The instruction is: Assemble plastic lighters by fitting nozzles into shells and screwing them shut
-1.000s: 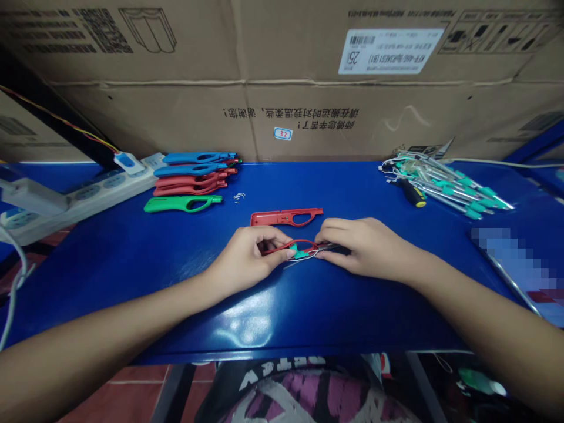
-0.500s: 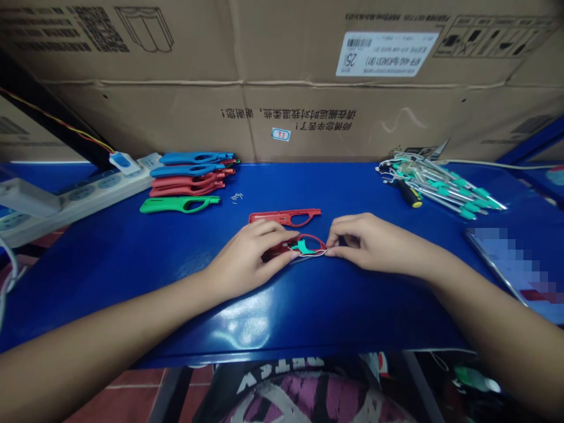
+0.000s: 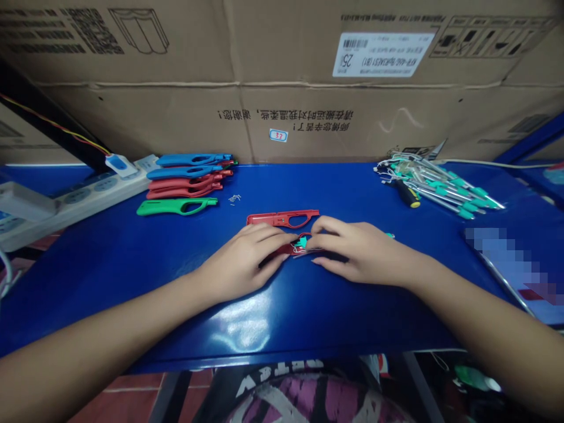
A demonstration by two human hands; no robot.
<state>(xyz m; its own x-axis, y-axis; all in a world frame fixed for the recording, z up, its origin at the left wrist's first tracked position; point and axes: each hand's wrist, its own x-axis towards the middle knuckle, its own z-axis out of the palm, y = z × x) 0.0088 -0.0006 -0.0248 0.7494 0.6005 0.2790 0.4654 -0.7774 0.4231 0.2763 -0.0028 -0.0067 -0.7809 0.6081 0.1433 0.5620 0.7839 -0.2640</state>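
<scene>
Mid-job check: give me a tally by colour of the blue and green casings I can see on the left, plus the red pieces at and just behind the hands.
Blue casings: 2
Green casing: 1
Red pieces: 2
Total: 5, counting only what shows.
</scene>
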